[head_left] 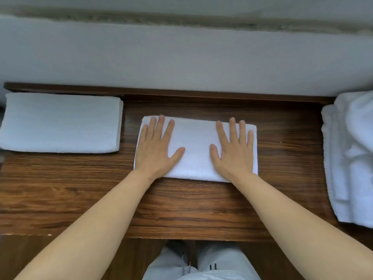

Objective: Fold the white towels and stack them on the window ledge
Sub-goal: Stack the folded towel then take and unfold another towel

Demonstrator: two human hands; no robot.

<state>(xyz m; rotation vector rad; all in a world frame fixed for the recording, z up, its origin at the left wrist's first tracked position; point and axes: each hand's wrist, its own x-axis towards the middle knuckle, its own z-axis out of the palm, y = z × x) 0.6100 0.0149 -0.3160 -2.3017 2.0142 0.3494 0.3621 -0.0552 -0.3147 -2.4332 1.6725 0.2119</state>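
The wooden ledge (pixel 201 209) is carrying a stack of folded towels (pixel 60 123) at left and a white folded towel (pixel 195 150) centrally, neat and rectangular, lying under the left hand (pixel 155 148) and right hand (pixel 234 150), fingers spreading flat.

We see both bare forearms reach forward from the lower corners, converging slightly. The left hand (pixel 156 149) lies flat, palm down, fingers (pixel 160 126) spread and pointing away, thumb angled inward. The right hand (pixel 234 149) mirrors it, palm down, fingers straight and slightly splayed, thumb turned toward the left one. The hands sit apart, not touching.
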